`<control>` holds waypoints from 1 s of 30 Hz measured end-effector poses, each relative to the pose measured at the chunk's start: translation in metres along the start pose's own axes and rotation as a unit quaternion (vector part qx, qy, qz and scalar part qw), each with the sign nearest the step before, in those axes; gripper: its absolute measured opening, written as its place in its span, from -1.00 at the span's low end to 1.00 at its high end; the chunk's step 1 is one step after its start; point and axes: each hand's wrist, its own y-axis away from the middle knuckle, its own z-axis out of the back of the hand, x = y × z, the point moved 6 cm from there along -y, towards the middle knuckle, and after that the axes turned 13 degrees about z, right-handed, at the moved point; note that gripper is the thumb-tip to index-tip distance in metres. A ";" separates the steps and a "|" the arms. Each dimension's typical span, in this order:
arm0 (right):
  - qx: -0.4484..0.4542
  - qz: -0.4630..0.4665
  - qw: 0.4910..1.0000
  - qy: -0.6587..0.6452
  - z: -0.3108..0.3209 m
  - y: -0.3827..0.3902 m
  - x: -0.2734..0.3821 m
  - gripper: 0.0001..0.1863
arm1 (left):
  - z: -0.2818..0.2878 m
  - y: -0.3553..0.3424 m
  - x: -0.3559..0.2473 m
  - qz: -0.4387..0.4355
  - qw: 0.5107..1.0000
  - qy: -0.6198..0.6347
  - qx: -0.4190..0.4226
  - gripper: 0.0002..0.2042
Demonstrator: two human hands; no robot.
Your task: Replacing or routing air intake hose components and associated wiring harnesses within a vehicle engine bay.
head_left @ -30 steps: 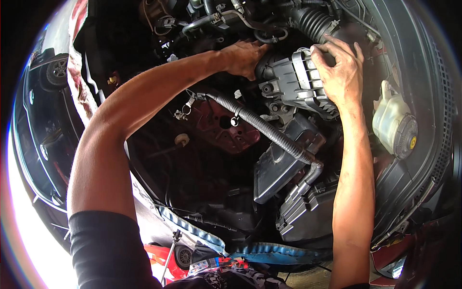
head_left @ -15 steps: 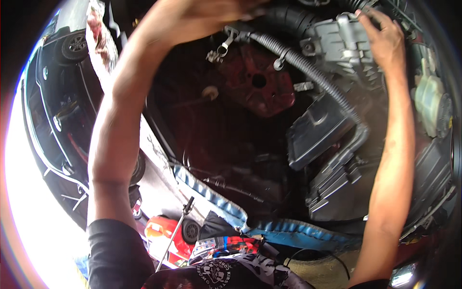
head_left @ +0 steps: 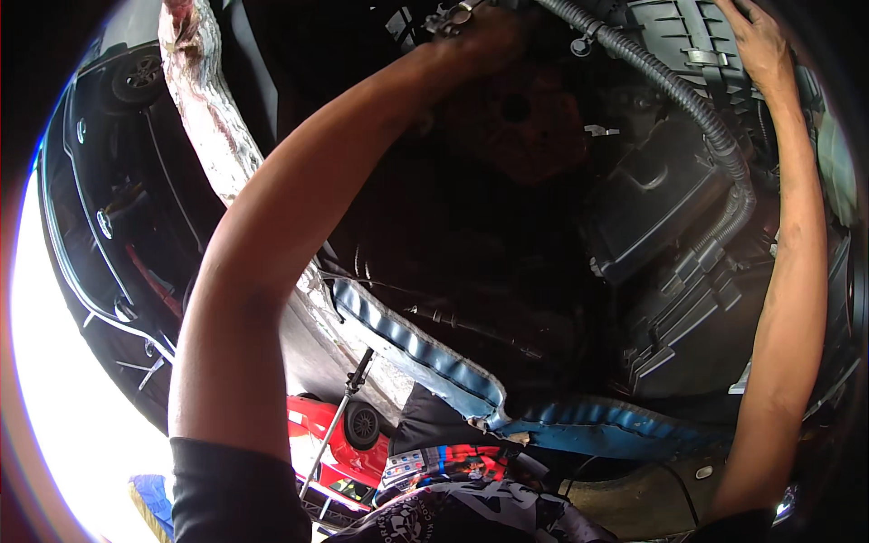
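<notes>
**Both hands stretch away from me, one to each side of the hose**

From my distant seat I take the black corrugated hose (head_left: 674, 84) as landmark; it slants from upper left to lower right, then bends downward.

Beyond its upper right side sits the grey ribbed plastic housing (head_left: 672, 34), partly cut off by the view's edge. Its pale strap points down and slightly right, ending in a shiny silver clip (head_left: 706, 58). The cut hides the full outline, so I cannot tell its long axis. The surface looks dull, with raised ribs crossing it.

My right hand (head_left: 759, 43) lies at the housing's right side, farther from the hose. Its fingertips run out of view, so I cannot tell whether they grip.

To the left of the hose's upper stretch is the small metal ring clamp (head_left: 463, 14), bright-rimmed against shadow, its round opening facing me. Its long axis is unclear. My left hand (head_left: 493, 41) is right beside it, dark and blurred; I cannot tell how its fingers stand.

Below the hose lie the dark reddish metal plate (head_left: 534, 136) and the flat black plastic box (head_left: 656, 204).
</notes>
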 end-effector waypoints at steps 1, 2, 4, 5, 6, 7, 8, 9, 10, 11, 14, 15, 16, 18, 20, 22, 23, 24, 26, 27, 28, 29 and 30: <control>-0.008 0.009 1.000 -0.007 0.003 -0.004 0.004 -0.53 | -0.001 -0.007 0.002 -0.003 0.999 0.017 -0.035 -0.79; 0.028 -0.025 0.999 -0.001 0.004 -0.005 0.003 -0.53 | -0.001 -0.015 0.004 -0.006 0.997 0.034 -0.070 -0.78; 0.094 -0.168 0.981 0.029 0.002 0.002 0.009 -0.55 | -0.002 -0.028 0.006 -0.014 0.990 0.054 -0.128 -0.76; 0.092 -0.161 0.982 0.048 0.000 0.004 0.013 -0.55 | -0.001 -0.035 0.007 -0.019 0.986 0.062 -0.156 -0.76; 0.080 -0.148 0.983 0.066 0.002 0.001 0.016 -0.55 | 0.010 -0.045 0.011 -0.027 0.979 0.063 -0.192 -0.75; 0.086 -0.127 0.987 0.048 -0.001 -0.002 0.015 -0.55 | 0.015 -0.060 0.005 -0.039 0.969 0.084 -0.229 -0.74; 0.071 -0.148 0.984 0.071 -0.001 0.005 0.015 -0.56 | 0.019 -0.073 -0.001 -0.050 0.957 0.103 -0.265 -0.73; 0.059 -0.152 0.981 0.107 -0.005 0.006 0.007 -0.57 | 0.026 -0.087 -0.008 -0.062 0.944 0.122 -0.301 -0.72; 0.063 -0.138 0.984 0.090 -0.002 0.003 0.005 -0.57 | 0.029 -0.092 -0.016 -0.069 0.931 0.143 -0.328 -0.72; 0.067 -0.123 0.988 0.071 0.000 0.001 0.004 -0.56 | 0.029 -0.095 -0.023 -0.078 0.930 0.148 -0.328 -0.72; 0.078 -0.162 0.982 0.059 0.006 0.003 0.001 -0.57 | 0.013 -0.111 -0.015 0.132 0.970 0.084 -0.184 -0.63; 0.071 -0.118 0.987 0.084 0.006 -0.001 0.006 -0.59 | 0.015 -0.112 -0.018 0.128 0.970 0.082 -0.188 -0.63; 0.085 -0.117 0.987 0.063 0.005 0.000 0.007 -0.60 | 0.017 -0.109 -0.027 0.076 0.970 0.092 -0.210 -0.63; 0.084 -0.113 0.989 0.036 0.000 -0.004 0.014 -0.60 | 0.028 -0.103 -0.029 -0.037 0.957 0.076 -0.277 -0.68; 0.079 -0.129 0.986 0.065 0.000 0.004 0.002 -0.60 | 0.030 -0.115 -0.049 0.006 0.985 0.043 -0.166 -0.71; 0.069 -0.214 0.973 0.054 0.012 0.006 -0.002 -0.58 | 0.015 -0.109 -0.053 0.049 0.998 0.006 -0.049 -0.73; 0.098 -0.199 0.973 0.065 0.018 0.005 -0.002 -0.56 | 0.020 -0.066 -0.027 0.041 0.997 0.016 -0.056 -0.74; 0.085 -0.186 0.977 0.062 0.015 -0.002 0.007 -0.56 | 0.024 -0.076 -0.005 0.041 0.996 0.005 -0.075 -0.74; 0.077 -0.190 0.977 0.060 0.007 -0.005 0.013 -0.55 | 0.014 -0.096 0.013 0.026 0.993 0.004 -0.117 -0.74; 0.082 -0.187 0.977 0.065 0.000 -0.003 0.010 -0.55 | -0.001 -0.111 0.017 0.018 0.990 0.017 -0.137 -0.75; 0.087 -0.177 0.978 0.075 -0.002 0.000 0.007 -0.55 | -0.011 -0.124 0.018 0.009 0.987 0.028 -0.160 -0.75; 0.085 -0.168 0.979 0.081 -0.003 0.001 0.006 -0.54 | -0.016 -0.134 0.020 -0.002 0.983 0.032 -0.183 -0.75; 0.090 -0.191 0.973 0.093 -0.003 0.002 0.003 -0.53 | -0.025 -0.140 0.019 -0.012 0.978 0.040 -0.202 -0.75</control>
